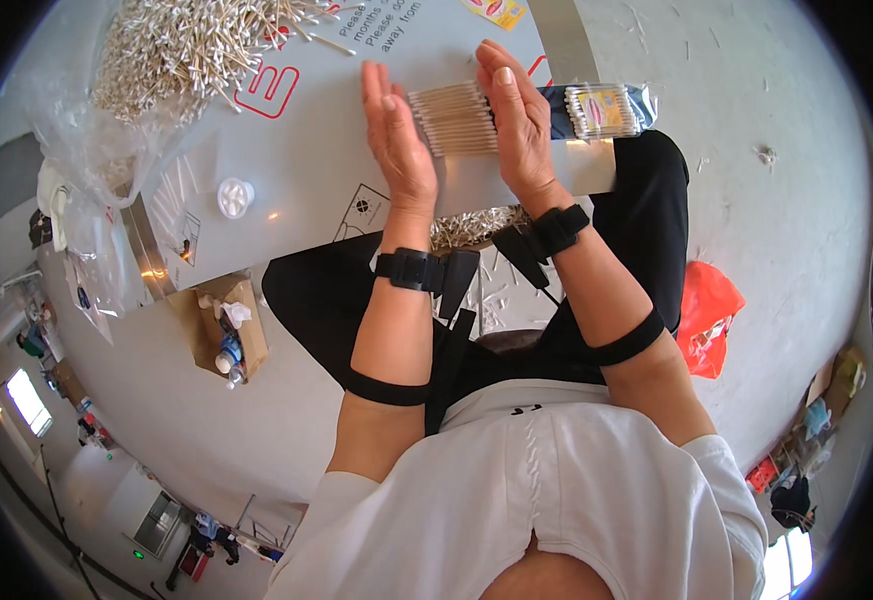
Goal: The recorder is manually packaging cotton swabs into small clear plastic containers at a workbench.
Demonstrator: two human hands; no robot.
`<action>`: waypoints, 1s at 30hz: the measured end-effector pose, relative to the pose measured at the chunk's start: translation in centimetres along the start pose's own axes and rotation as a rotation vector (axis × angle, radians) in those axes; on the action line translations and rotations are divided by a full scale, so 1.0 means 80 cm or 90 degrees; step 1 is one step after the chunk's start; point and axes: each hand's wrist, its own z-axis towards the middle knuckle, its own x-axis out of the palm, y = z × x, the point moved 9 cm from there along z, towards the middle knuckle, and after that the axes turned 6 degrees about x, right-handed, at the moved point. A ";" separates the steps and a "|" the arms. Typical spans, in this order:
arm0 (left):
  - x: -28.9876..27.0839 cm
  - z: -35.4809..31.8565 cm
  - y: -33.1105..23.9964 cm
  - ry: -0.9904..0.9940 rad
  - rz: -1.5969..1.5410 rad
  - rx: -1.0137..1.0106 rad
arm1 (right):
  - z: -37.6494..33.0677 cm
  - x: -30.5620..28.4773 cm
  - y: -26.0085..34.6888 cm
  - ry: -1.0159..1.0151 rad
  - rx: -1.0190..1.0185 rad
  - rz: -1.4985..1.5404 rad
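Note:
Between my hands lies a neat row of cotton swabs [456, 118], their sticks running from side to side on the grey table board [296, 150]. My left hand [399, 145] is held flat at the left tips, fingers stretched upward and palm facing in. On the other side my right hand [518, 130] stands flat against the right tips, fingers also straight. Neither hand is closed round the swabs. Just right of my right hand, a clear packet of swabs [601, 110] with a yellow label lies on something dark blue, partly hidden by that hand.
A big heap of loose swabs [171, 60] spills from a clear plastic bag [76, 130] at the far left. Nearer stands a small white cup [235, 198]. Below the table are a cardboard box [211, 320] with bottles and a red bag [708, 315]. Swabs litter the floor.

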 end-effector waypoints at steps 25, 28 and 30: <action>-0.073 -0.064 -0.007 -0.084 -0.021 -0.064 | -0.037 -0.065 -0.001 -0.069 0.095 0.064; -0.075 -0.082 -0.003 -0.032 0.073 -0.011 | -0.063 -0.071 0.000 -0.066 0.128 -0.001; -0.071 -0.095 -0.014 0.045 0.229 0.020 | -0.073 -0.070 0.000 -0.036 0.107 -0.102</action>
